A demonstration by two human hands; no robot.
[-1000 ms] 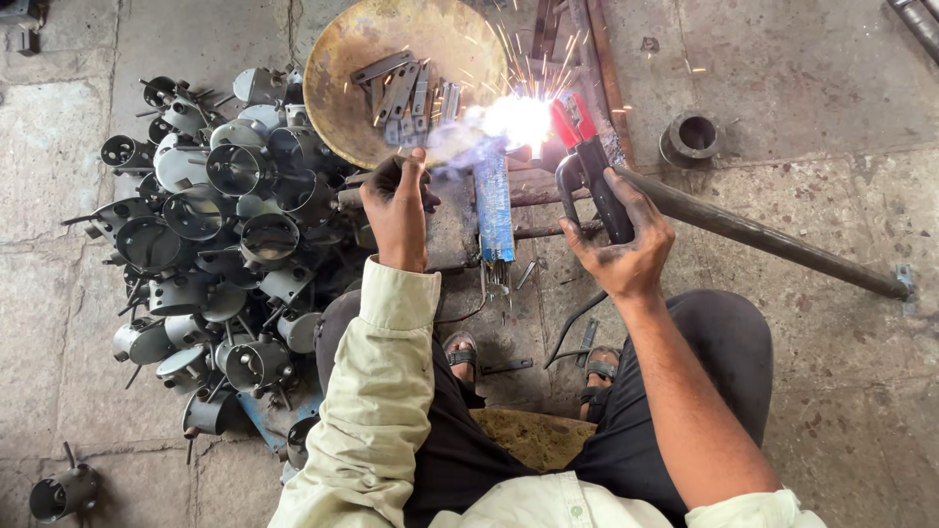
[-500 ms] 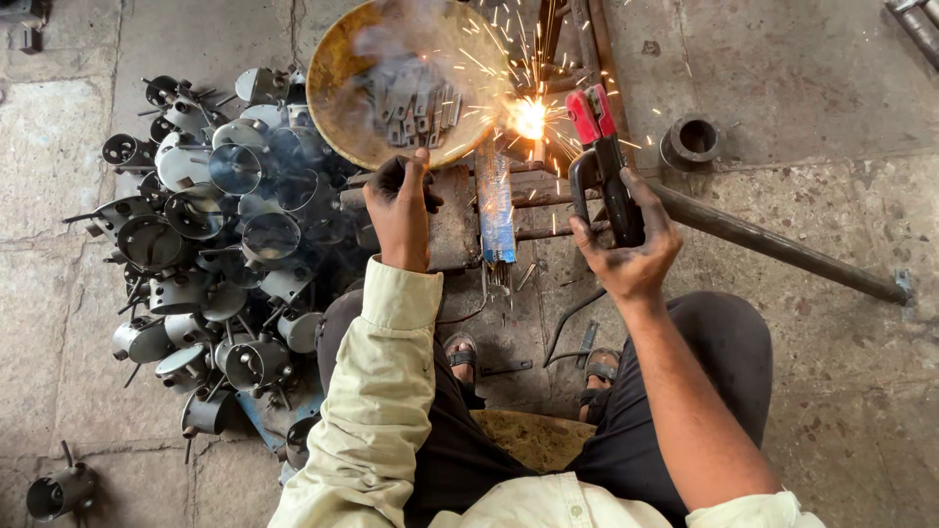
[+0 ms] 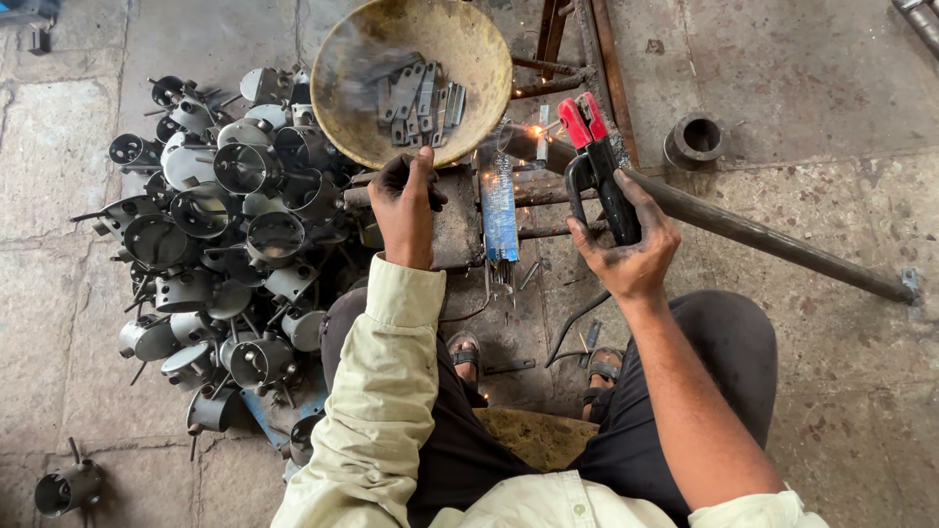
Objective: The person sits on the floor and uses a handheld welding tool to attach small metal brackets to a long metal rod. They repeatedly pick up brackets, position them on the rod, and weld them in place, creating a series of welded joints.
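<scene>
My right hand [image 3: 631, 244] grips a black welding electrode holder [image 3: 599, 171] with red jaws, its tip pointing at a small glowing spot on metal bars [image 3: 543, 137]. My left hand [image 3: 406, 200] is closed on a dark metal piece lying on a rusty steel block [image 3: 458, 230]. A packet of blue welding rods [image 3: 500, 210] lies between the two hands. Just beyond the left hand stands a round yellowish pan [image 3: 411, 73] holding several small flat metal strips [image 3: 416, 98].
A big heap of grey cylindrical metal parts [image 3: 220, 225] fills the floor on the left. A long dark pipe [image 3: 773, 240] runs to the right. A short metal ring [image 3: 693, 140] sits at the upper right. My sandalled feet [image 3: 468, 354] rest on the stone floor.
The bright arc and spray of sparks have died to a small glow. The smoke has thinned. The right hand with the holder has drawn slightly back; the left hand stays put.
</scene>
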